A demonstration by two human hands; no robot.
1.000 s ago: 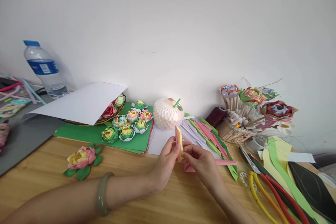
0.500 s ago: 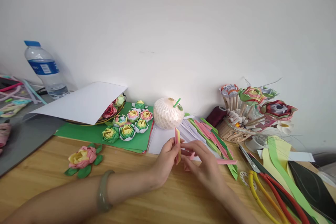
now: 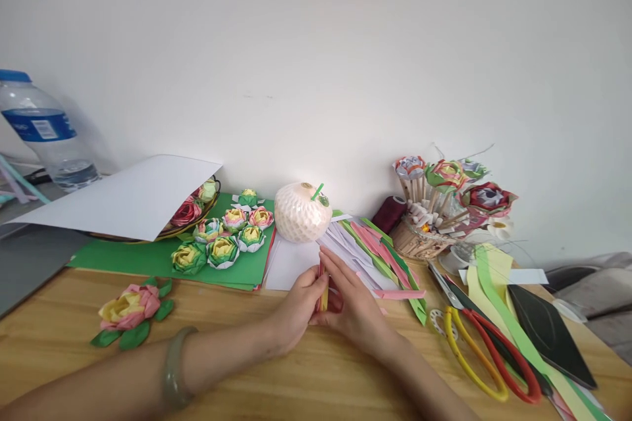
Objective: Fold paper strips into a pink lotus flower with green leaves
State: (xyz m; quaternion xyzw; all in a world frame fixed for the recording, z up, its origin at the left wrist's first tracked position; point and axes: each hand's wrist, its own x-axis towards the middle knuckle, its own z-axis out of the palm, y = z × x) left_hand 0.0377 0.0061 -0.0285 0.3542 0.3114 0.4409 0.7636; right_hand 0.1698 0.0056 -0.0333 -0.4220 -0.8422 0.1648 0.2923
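Nearer you than the netted ball (image 3: pixel 302 214), your left hand (image 3: pixel 291 312) and right hand (image 3: pixel 358 309) clamp folded paper (image 3: pixel 324 299), probably light, easily creased, best held by edges.

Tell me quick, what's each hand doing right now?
Left hand: closed, holding the folded paper.
Right hand: fingers fairly straight, up against the folded paper; whether it grips can't be told.

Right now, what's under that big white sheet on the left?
Red and pale paper flowers in a dark-rimmed container show at its right edge, green paper below; the sheet covers the rest.
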